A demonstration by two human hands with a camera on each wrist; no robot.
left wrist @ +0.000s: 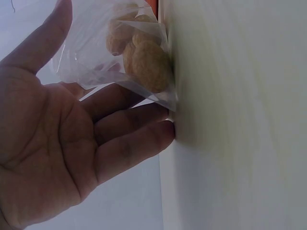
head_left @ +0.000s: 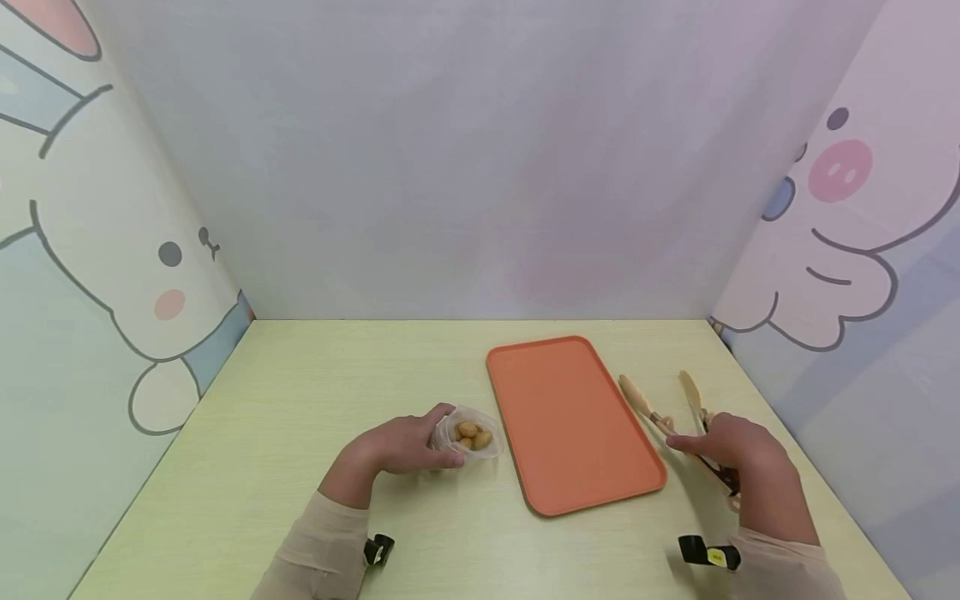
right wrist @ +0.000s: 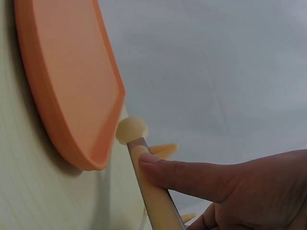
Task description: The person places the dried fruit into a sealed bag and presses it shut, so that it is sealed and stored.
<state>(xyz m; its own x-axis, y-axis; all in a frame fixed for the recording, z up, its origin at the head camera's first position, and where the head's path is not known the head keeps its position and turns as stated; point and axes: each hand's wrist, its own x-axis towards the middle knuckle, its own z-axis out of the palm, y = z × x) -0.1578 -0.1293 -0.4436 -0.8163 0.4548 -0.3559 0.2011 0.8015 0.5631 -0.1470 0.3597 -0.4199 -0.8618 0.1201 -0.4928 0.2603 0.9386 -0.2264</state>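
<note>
My left hand (head_left: 408,442) grips a clear plastic bag (left wrist: 86,52) from its left side, with the thumb on one side and fingers on the other. Several tan, lumpy, nut-like pieces (head_left: 472,433) lie inside the bag, which rests on the table. At the right, my right hand (head_left: 738,446) holds a pair of tongs (right wrist: 156,201) with metal arms and cream-yellow parts. Its thumb presses on one arm of the tongs. In the head view the two tips are spread apart and point away from me; the hand hides part of the handle end.
An orange tray (head_left: 570,425) lies slightly slanted on the pale yellow table (head_left: 337,367), between the bag and the tongs. A grey-white wall (head_left: 480,167) stands behind the table. Side walls with cartoon animals (head_left: 840,171) border it left and right.
</note>
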